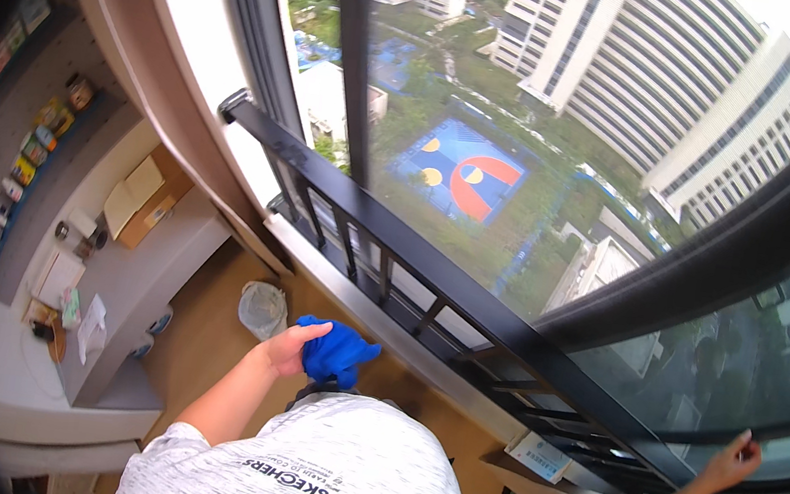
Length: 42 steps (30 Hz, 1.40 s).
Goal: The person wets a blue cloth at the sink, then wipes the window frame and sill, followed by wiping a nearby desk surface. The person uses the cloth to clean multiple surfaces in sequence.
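Observation:
In front of my body, my left hand point(293, 349) grips a bunched blue cloth point(339, 351), with part of it hanging past the fingers. My right hand point(734, 463) is stretched far out to the right, by the lower frame of a window sash point(707, 291) that stands tilted outward. Its fingers are curled near the frame; whether they touch it or hold anything is too small to tell. A black metal window railing point(436, 275) runs diagonally between the two hands, beyond the blue cloth.
A lined waste bin point(263, 309) stands on the wooden floor beyond my left hand. At left are a desk point(159, 252) and shelves with jars. A printed box point(538, 457) lies by the sill at right. Outside, far below, is a sports court point(463, 169).

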Each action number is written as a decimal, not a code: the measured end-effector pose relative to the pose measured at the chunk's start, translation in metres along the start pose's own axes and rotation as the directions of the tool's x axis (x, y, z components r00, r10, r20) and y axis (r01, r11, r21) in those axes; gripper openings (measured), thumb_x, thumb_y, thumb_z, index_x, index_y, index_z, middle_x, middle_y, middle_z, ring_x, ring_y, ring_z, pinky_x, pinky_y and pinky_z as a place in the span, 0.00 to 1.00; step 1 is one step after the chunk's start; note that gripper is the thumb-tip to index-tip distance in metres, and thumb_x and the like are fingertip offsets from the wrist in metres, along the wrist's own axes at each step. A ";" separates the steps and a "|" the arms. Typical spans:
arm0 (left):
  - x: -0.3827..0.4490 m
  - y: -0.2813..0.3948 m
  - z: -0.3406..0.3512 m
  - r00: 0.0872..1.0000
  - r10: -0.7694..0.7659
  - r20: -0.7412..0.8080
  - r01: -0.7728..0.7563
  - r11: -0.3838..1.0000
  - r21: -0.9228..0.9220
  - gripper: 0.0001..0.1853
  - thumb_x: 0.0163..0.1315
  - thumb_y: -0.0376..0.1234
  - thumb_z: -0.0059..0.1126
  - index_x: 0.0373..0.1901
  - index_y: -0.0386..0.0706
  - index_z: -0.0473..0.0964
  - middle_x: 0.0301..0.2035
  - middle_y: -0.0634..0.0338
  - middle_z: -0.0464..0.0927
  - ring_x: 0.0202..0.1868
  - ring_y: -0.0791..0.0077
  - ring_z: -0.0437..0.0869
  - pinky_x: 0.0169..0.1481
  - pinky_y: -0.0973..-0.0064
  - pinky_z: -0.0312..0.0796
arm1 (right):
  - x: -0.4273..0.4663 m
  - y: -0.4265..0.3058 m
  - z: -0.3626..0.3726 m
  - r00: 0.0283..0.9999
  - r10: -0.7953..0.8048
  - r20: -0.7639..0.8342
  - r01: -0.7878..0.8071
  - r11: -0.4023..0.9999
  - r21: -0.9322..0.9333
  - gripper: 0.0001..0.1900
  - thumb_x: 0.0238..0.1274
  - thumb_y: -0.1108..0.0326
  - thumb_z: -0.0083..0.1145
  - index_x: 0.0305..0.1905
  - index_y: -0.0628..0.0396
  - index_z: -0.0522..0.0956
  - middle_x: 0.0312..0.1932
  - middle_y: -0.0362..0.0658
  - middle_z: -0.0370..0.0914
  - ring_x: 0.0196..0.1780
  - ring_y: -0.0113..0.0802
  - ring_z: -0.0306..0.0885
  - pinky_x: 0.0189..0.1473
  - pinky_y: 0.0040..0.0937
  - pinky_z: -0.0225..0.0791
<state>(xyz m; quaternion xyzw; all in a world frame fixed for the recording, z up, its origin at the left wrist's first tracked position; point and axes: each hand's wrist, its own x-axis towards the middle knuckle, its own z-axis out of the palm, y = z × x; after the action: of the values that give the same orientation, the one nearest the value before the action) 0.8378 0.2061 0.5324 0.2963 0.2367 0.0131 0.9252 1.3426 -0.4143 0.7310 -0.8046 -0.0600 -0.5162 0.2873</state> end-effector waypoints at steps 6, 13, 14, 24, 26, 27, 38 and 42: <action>0.000 0.004 0.004 0.997 0.027 0.072 -0.028 1.000 0.007 0.31 0.75 0.46 0.51 0.69 0.31 0.68 0.64 0.47 0.75 0.65 0.55 0.78 0.71 0.58 0.69 | 0.062 0.164 -0.032 0.991 0.126 -0.035 -0.129 0.911 -0.391 0.30 0.68 0.41 0.63 0.45 0.65 0.79 0.37 0.51 0.81 0.38 0.46 0.77 0.46 0.42 0.72; -0.004 0.003 0.024 0.992 0.044 0.121 -0.040 0.999 -0.035 0.31 0.77 0.47 0.49 0.70 0.31 0.67 0.64 0.49 0.75 0.62 0.60 0.79 0.67 0.61 0.71 | 0.114 0.244 -0.067 0.809 0.578 -0.104 -0.533 0.649 -0.543 0.24 0.64 0.46 0.65 0.42 0.61 0.87 0.37 0.52 0.88 0.40 0.51 0.85 0.45 0.43 0.76; -0.005 0.004 0.025 0.990 0.044 0.131 -0.039 0.998 -0.043 0.31 0.77 0.46 0.49 0.71 0.31 0.66 0.65 0.48 0.74 0.63 0.59 0.78 0.68 0.60 0.70 | 0.103 0.225 -0.068 0.832 0.528 -0.168 -0.541 0.707 -0.456 0.23 0.64 0.47 0.65 0.42 0.61 0.87 0.36 0.51 0.87 0.37 0.49 0.84 0.42 0.41 0.76; -0.015 0.020 0.057 0.975 0.012 0.220 -0.016 1.000 0.018 0.33 0.77 0.46 0.49 0.72 0.29 0.63 0.64 0.46 0.75 0.64 0.56 0.78 0.69 0.57 0.71 | -0.183 -0.265 -0.075 0.045 -0.157 0.987 -0.836 0.534 0.123 0.08 0.69 0.68 0.61 0.47 0.59 0.81 0.39 0.45 0.84 0.38 0.29 0.83 0.38 0.26 0.77; -0.011 0.032 0.067 0.952 -0.031 0.305 0.010 0.997 0.070 0.33 0.77 0.47 0.48 0.72 0.29 0.63 0.66 0.45 0.73 0.67 0.54 0.76 0.71 0.56 0.68 | -0.252 -0.336 -0.035 -0.354 -0.435 0.828 -0.858 0.504 -0.102 0.18 0.74 0.65 0.58 0.61 0.65 0.78 0.53 0.49 0.84 0.57 0.34 0.82 0.60 0.29 0.74; -0.007 0.038 0.072 0.936 -0.072 0.344 0.050 0.996 0.073 0.34 0.77 0.48 0.48 0.72 0.29 0.63 0.67 0.44 0.71 0.68 0.53 0.75 0.72 0.55 0.67 | -0.291 -0.372 -0.018 -0.249 -0.493 0.834 -0.846 0.530 0.060 0.21 0.78 0.59 0.55 0.62 0.66 0.77 0.56 0.47 0.83 0.58 0.33 0.80 0.62 0.29 0.72; -0.006 0.187 -0.004 0.987 -0.092 0.131 0.053 0.960 0.273 0.20 0.75 0.39 0.57 0.59 0.33 0.76 0.51 0.53 0.84 0.51 0.68 0.86 0.59 0.67 0.79 | -0.306 -0.484 0.013 0.112 -0.042 0.993 -0.988 0.102 0.116 0.10 0.76 0.59 0.58 0.39 0.53 0.81 0.28 0.31 0.79 0.27 0.14 0.70 0.27 0.17 0.63; -0.010 0.246 -0.034 0.983 0.167 0.071 -0.181 0.864 0.471 0.14 0.76 0.37 0.57 0.51 0.35 0.80 0.42 0.60 0.86 0.41 0.79 0.86 0.51 0.77 0.79 | -0.295 -0.514 0.006 0.216 -0.020 0.976 -0.972 0.094 0.217 0.12 0.76 0.59 0.60 0.45 0.58 0.81 0.34 0.36 0.83 0.34 0.19 0.78 0.36 0.19 0.72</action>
<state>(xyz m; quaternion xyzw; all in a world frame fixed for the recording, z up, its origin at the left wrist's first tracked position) 0.8423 0.4252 0.6490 0.5343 0.1922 0.0339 0.8224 1.0094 0.0729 0.6801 -0.5753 -0.1079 0.2323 0.7768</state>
